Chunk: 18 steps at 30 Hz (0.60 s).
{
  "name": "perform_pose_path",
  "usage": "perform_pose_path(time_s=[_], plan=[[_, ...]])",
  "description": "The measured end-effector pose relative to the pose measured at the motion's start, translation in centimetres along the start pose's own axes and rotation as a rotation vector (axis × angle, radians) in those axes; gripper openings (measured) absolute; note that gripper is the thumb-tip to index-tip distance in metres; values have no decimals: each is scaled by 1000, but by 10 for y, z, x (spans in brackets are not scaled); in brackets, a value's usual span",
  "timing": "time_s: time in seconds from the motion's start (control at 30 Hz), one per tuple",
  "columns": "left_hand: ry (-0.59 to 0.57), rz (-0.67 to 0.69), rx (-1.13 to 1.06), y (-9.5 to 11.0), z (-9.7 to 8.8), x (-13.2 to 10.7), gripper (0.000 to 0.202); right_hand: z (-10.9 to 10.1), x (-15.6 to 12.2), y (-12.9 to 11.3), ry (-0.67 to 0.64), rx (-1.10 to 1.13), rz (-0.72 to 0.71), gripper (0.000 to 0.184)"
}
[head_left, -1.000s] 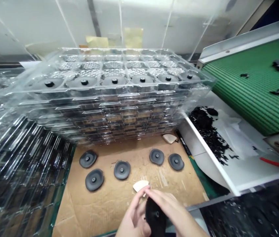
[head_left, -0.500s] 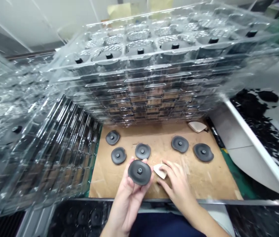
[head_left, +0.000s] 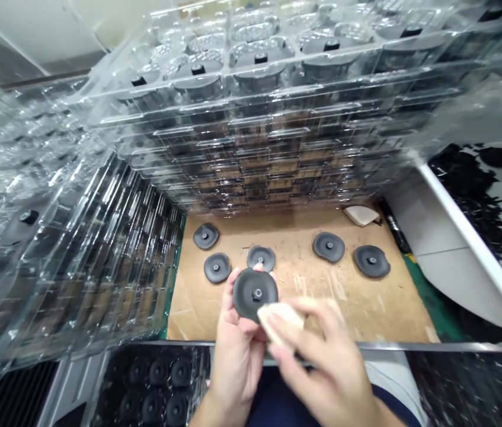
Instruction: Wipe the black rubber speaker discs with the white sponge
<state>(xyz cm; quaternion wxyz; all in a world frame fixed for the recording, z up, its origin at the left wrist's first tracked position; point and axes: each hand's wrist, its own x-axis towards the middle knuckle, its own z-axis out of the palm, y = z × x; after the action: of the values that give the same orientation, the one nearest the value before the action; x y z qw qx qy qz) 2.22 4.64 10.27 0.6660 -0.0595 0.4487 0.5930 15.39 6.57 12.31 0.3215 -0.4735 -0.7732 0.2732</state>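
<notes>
"Two things are in your grip. Your left hand (head_left: 238, 359), palm up, has its fingers curled around the rim of the black disc (head_left: 244, 284), with its centre stud (head_left: 257, 294) facing you."

"And your right hand (head_left: 328, 356) is closed in a pinch on the white pad (head_left: 284, 321), which overlaps the disc's near right edge, above the cardboard (head_left: 195, 311). Blur hides how hard you're pressing, if at all."

"If you're rubbing that edge, as it seems, brace the disc from beneath, close to where the pad meets it, so it can't tip. Light, even strokes look safer than hard pushes; steer around the stud."

"Watch your left fingertips, too: turn the disc to bring fresh rim to the pad rather than reaching across. A wide sweep might also knock the loose disc (head_left: 261, 256) just beyond them."
</notes>
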Motion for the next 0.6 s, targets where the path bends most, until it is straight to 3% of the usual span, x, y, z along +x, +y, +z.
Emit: perform_pose_path(time_s=[0.13, 0.27, 0.43, 0.6], plan=[[-40, 73, -1, 2, 5, -6, 54, -3, 2, -9, 6, -19, 20, 24], [-60, 33, -9, 2, 6, -7, 51, -6, 5, -5, -7, -3, -44, 25], [-64, 87, -8, 2, 6, -8, 46, -7, 3, -9, 4, -45, -30, 25], [-110, -14, -19, 5, 6, -8, 43, -11, 12, 1, -39, 12, -94, 24]])
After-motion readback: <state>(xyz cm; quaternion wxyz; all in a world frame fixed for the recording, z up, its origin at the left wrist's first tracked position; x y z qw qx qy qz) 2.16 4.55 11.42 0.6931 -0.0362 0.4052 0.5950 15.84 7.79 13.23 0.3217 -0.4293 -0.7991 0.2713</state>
